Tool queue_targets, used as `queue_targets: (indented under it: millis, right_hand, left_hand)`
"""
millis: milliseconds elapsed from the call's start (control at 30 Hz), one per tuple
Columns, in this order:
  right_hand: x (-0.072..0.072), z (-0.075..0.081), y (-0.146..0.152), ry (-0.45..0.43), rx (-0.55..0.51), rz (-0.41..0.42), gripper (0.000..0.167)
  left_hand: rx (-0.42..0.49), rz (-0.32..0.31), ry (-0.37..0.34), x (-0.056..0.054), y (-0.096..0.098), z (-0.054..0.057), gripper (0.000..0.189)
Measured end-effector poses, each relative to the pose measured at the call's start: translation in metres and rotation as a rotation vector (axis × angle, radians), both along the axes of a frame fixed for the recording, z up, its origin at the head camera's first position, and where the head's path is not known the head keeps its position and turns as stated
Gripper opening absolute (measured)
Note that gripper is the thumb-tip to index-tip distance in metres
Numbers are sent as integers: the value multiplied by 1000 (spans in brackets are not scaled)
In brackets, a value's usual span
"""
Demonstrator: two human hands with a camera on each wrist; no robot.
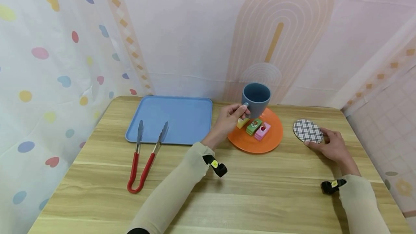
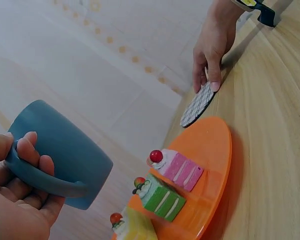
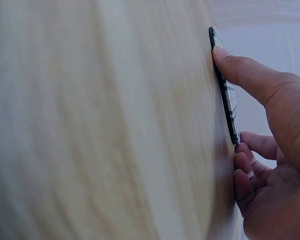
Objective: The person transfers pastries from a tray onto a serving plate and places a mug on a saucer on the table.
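My left hand [image 1: 229,120] grips the handle of a blue-grey mug [image 1: 255,105], holding it upright in the air over the back of an orange plate [image 1: 256,148]. Three toy cake slices sit on the plate: a yellow one [image 2: 136,226], a green one [image 2: 162,200] and a pink one [image 1: 262,131]. Over on the right, my right hand [image 1: 334,147] holds a round plaid coaster [image 1: 307,131] by its edge between thumb and fingers. The coaster lies flat at the table surface; whether it is slightly raised I cannot tell.
A blue tray [image 1: 177,118] lies at the back left of the wooden table [image 1: 253,194]. Spread tongs [image 1: 143,169] with red handles rest with their tips over its front edge. A patterned curtain [image 1: 188,39] hangs behind the table.
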State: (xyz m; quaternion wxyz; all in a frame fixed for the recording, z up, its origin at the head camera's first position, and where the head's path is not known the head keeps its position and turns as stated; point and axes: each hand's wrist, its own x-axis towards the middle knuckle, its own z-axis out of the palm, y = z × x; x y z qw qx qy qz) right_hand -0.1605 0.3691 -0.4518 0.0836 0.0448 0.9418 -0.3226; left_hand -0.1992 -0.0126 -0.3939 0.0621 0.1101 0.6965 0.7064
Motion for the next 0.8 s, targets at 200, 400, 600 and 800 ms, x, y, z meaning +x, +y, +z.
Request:
queue_targets:
  millis: [200, 400, 600, 800]
  right_hand:
    - [-1, -1, 0, -2, 2, 3, 106]
    - [-2, -2, -1, -2, 1, 0, 106]
    - [-4, -3, -1, 3, 8, 1, 106]
    - [-4, -3, -1, 2, 9, -6, 106]
  left_hand:
    - [-9, -8, -1, -3, 7, -1, 30]
    - [-10, -13, -24, -4, 17, -1, 29]
    - [16, -56, -12, -6, 29, -3, 31]
    - [-5, -81, -2, -7, 42, -6, 31]
